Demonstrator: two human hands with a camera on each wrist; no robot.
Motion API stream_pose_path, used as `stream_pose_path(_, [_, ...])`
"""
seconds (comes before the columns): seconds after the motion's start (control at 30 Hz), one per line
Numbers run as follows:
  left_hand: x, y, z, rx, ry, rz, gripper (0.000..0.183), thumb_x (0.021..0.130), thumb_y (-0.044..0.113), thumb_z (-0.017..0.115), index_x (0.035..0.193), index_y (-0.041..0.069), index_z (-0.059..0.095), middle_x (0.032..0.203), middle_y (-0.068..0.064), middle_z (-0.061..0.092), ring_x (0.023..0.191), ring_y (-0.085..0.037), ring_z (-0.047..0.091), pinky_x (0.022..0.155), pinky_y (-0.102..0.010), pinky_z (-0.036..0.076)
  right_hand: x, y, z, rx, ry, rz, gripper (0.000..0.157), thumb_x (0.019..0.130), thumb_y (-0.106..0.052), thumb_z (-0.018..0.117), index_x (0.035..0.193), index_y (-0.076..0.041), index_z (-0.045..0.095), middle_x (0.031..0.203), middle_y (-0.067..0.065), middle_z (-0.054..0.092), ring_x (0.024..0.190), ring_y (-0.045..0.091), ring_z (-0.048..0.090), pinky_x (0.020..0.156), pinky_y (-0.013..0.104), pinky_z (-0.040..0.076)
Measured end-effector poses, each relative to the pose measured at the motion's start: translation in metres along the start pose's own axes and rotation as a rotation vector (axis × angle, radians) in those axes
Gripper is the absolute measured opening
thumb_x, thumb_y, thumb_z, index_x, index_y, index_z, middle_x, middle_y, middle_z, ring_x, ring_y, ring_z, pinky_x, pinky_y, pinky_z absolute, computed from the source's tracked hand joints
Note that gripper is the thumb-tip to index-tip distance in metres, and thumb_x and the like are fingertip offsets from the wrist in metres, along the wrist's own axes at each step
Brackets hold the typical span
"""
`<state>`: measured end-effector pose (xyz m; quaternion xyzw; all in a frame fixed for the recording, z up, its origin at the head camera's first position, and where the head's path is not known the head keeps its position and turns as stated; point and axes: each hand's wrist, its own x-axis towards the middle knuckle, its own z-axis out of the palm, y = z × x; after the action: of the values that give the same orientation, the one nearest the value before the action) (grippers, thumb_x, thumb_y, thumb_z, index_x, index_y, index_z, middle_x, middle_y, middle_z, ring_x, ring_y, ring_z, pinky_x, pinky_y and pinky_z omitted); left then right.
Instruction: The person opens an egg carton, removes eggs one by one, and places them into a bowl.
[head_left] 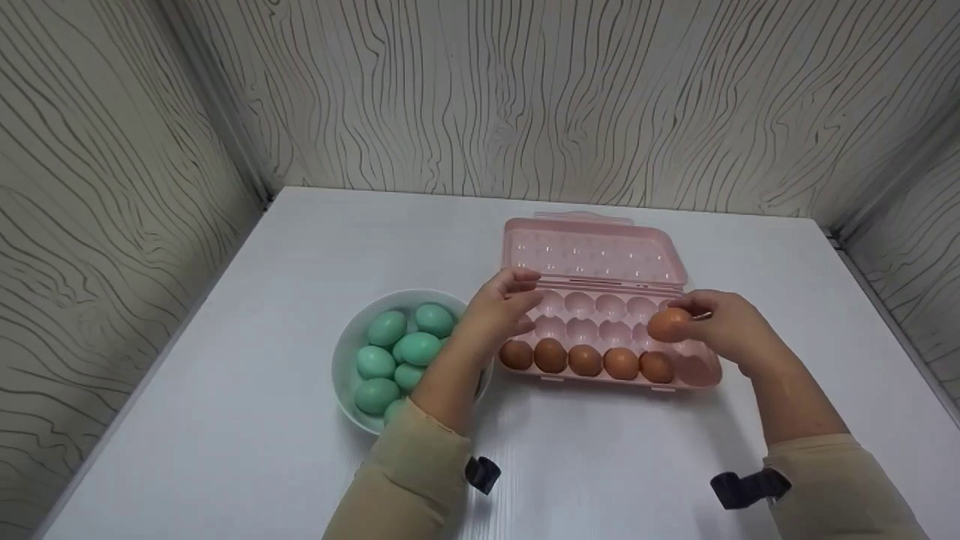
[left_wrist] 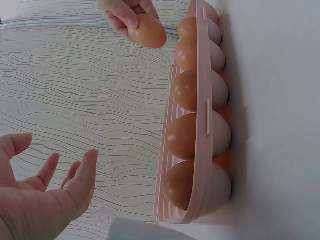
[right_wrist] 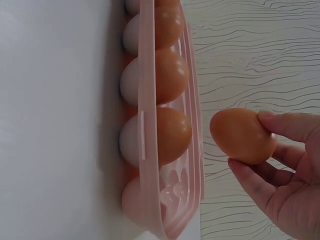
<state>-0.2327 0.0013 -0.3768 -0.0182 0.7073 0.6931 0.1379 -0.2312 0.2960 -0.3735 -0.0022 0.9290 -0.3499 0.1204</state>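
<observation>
My right hand pinches a brown egg between thumb and fingers, above the right end of a pink egg carton. The carton's lid is folded back toward the wall. Several brown eggs sit in the carton's front row, whose rightmost cup holds none; the cups seen in the two rows behind are bare. Over the carton's left end hovers my left hand, fingers loosely bent with nothing between them, as the left wrist view also shows.
A white bowl of several green eggs stands left of the carton, partly covered by my left forearm. The white table meets wood-patterned walls at the back and left.
</observation>
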Motion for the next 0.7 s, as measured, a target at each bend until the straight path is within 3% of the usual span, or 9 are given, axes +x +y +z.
stream_pose_path(0.2, [0.000, -0.001, 0.002, 0.031, -0.016, -0.009, 0.024, 0.086, 0.024, 0.062, 0.110, 0.026, 0.058, 0.117, 0.001, 0.054, 0.105, -0.018, 0.055, 0.083, -0.032, 0.050, 0.001, -0.020, 0.006, 0.131, 0.032, -0.054, 0.052, 0.081, -0.033, 0.068, 0.124, -0.009, 0.053, 0.117, 0.014, 0.055, 0.106, 0.027, 0.049, 0.087, 0.036, 0.042])
stream_pose_path(0.47, [-0.002, -0.003, 0.007, 0.034, -0.053, -0.008, 0.025, 0.085, 0.024, 0.065, 0.109, 0.025, 0.058, 0.117, -0.002, 0.054, 0.106, -0.015, 0.054, 0.084, -0.031, 0.049, 0.002, -0.042, 0.024, 0.245, 0.065, -0.150, 0.049, 0.080, -0.034, 0.069, 0.120, -0.010, 0.055, 0.113, 0.009, 0.057, 0.100, 0.019, 0.052, 0.079, 0.018, 0.045])
stream_pose_path(0.7, [-0.003, -0.002, 0.012, 0.127, -0.068, 0.017, 0.026, 0.083, 0.022, 0.067, 0.106, 0.030, 0.058, 0.112, 0.005, 0.056, 0.104, -0.011, 0.054, 0.087, -0.029, 0.048, 0.000, -0.057, 0.039, 0.306, 0.036, -0.202, 0.048, 0.079, -0.034, 0.070, 0.119, -0.010, 0.057, 0.113, 0.007, 0.058, 0.100, 0.019, 0.054, 0.080, 0.019, 0.047])
